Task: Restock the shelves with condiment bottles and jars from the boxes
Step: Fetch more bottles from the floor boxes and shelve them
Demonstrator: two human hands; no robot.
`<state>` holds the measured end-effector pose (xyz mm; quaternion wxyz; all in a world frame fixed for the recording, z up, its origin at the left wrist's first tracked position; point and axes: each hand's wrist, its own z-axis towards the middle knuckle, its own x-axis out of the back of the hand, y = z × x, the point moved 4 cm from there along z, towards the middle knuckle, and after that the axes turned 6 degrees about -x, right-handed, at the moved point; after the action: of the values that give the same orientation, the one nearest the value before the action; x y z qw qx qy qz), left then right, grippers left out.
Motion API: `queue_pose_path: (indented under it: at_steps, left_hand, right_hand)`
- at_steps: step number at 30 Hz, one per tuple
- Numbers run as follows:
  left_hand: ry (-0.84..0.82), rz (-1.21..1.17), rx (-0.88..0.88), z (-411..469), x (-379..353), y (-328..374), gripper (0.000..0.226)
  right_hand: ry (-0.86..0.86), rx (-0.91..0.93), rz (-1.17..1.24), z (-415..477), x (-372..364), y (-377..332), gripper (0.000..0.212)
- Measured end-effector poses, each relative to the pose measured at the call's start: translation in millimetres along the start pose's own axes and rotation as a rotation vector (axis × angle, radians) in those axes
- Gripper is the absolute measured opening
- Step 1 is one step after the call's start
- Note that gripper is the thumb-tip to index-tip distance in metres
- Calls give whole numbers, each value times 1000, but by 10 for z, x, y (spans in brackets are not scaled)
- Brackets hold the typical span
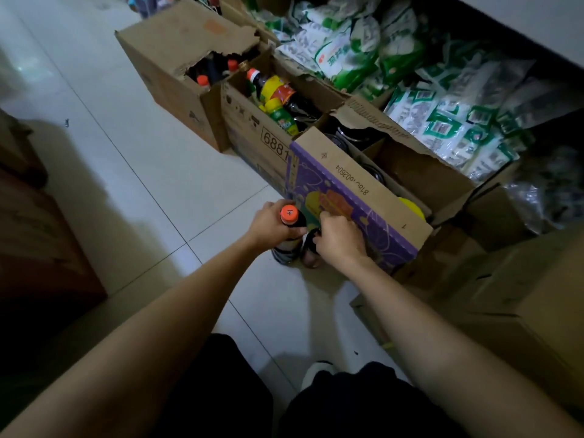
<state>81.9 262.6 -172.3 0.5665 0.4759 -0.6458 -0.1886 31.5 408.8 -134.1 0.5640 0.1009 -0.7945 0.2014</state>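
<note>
Just before the purple-printed cardboard box (pixel 357 197), the left hand (pixel 268 226) wraps its fingers round a dark orange-capped bottle (pixel 289 215). The right hand (pixel 339 238) curls its fingers over a second dark bottle (pixel 311 256).

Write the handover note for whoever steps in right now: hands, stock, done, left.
Left hand: grips the orange-capped bottle at its neck, upright beside the purple box.
Right hand: fingers curled on a second dark bottle, mostly hidden.
Stock: yellow-labelled bottles in the middle box, more in the torn box, dark jars in the purple box.
Done: two bottles out.
Left: shelve them, then empty the boxes.
</note>
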Motion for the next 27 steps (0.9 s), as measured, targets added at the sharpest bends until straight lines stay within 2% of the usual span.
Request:
queue_pose_path:
  at_steps: [2, 4, 7, 12, 17, 21, 27]
  left_hand:
    - [-4, -158, -51, 31, -72, -4, 51]
    - [65, -215, -85, 42, -107, -1, 34]
    - [166, -110, -92, 13, -145, -22, 43]
    - [360, 106, -93, -75, -122, -141, 36]
    - [568, 6, 67, -239, 175, -205, 30]
    - [601, -115, 72, -418, 612, 32, 31]
    - [632, -120, 25, -945, 1641, 1024, 29]
  right_hand:
    - [9, -61, 185, 9, -78, 69, 35]
    - [-8, -117, 404, 13, -177, 142, 38]
    - [-9, -125, 604, -7, -300, 197, 36]
    - [93, -105, 643, -25, -400, 171, 32]
    - [147, -70, 599, -86, -380, 150, 36]
    - [231, -48, 656, -239, 105, 58, 36]
    - [423, 23, 630, -558, 1607, -480, 40]
